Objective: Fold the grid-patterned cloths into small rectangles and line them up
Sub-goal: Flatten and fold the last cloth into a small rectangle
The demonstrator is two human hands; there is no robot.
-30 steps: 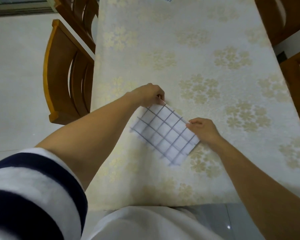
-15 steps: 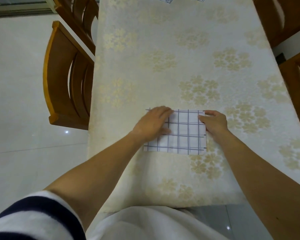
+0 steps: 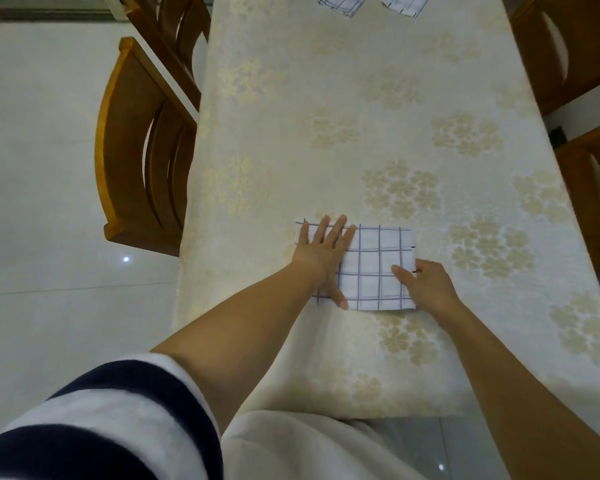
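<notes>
We press our left hand point(image 3: 321, 258) flat on the left part of the folded grid cloth point(image 3: 378, 268). Its fingers point(image 3: 336, 230) are straight and spread, and their tips reach the far edge. Our right hand point(image 3: 426, 285) pinches the cloth's right edge toward the near corner, thumb on top and the other fingers curled beside the hem. The cloth lies square to the bench point(image 3: 361, 133), close to its near edge and roughly midway across. A wide stretch of floral cover separates it from two more grid cloths point(image 3: 342, 3) lying side by side at the far end, cut off by the frame. Wooden chairs point(image 3: 136, 150) stand close along both long sides.
</notes>
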